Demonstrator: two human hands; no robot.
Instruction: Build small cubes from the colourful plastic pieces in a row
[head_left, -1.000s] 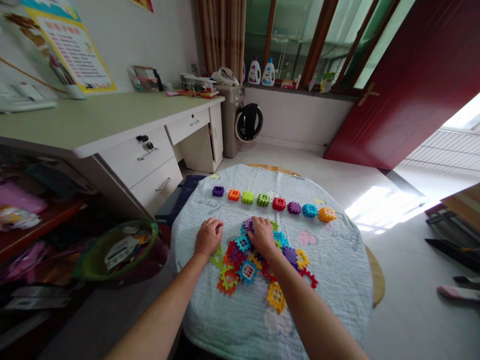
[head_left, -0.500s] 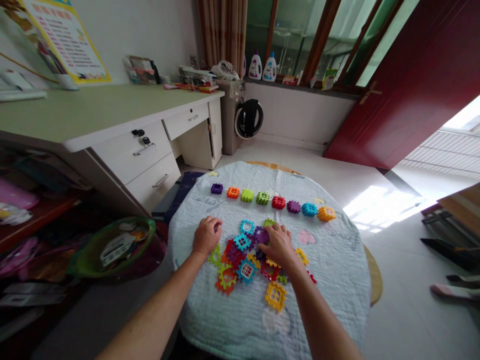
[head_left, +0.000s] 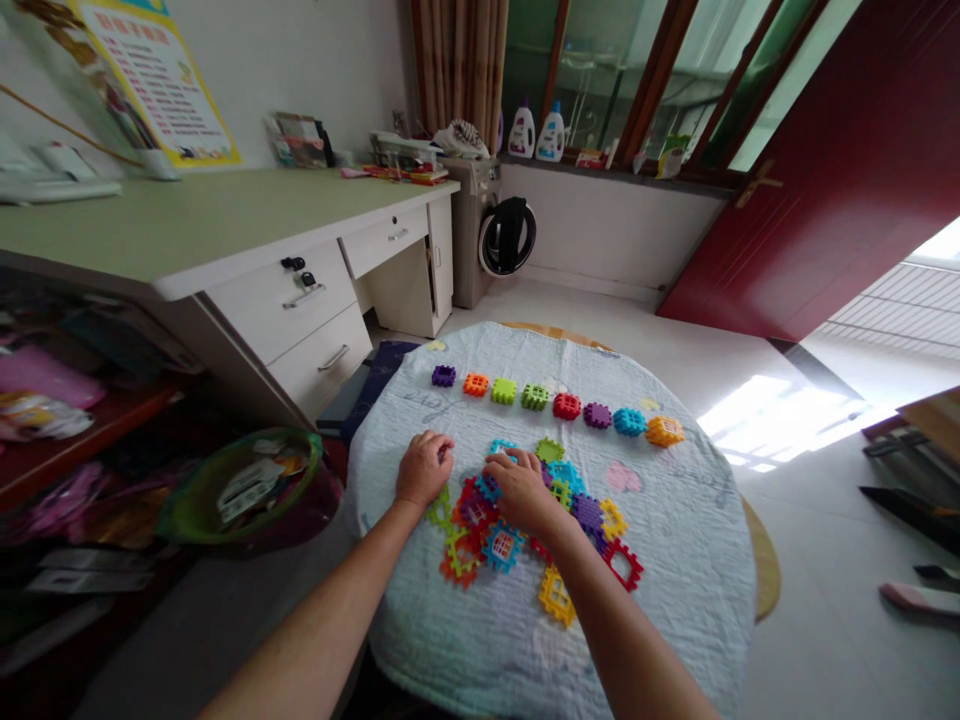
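Observation:
My left hand (head_left: 426, 468) rests on the cloth at the pile's left edge, fingers curled in. Something small and dark may be between its fingertips, but I cannot make it out. Over the middle of a loose pile of plastic interlocking building pieces, my right hand (head_left: 519, 490) reaches down with bent fingers, by a blue piece (head_left: 489, 488). Around it lie a blue window piece (head_left: 503, 546), a purple piece (head_left: 589, 513), a red frame (head_left: 623, 565) and a yellow window piece (head_left: 556, 597). My right hand hides part of the pile.
Beyond the pile, a row of assembled cubes crosses the cloth-covered round table (head_left: 660, 620), from a purple cube (head_left: 443, 376) to a yellow one (head_left: 665, 431). A green basket (head_left: 176, 515) stands left, below the desk (head_left: 247, 225). A washing machine (head_left: 472, 235) stands behind.
My right hand has moved left across the pile, uncovering purple, blue and red pieces on the right side. My left hand stays nearly in place. The view has shifted slightly.

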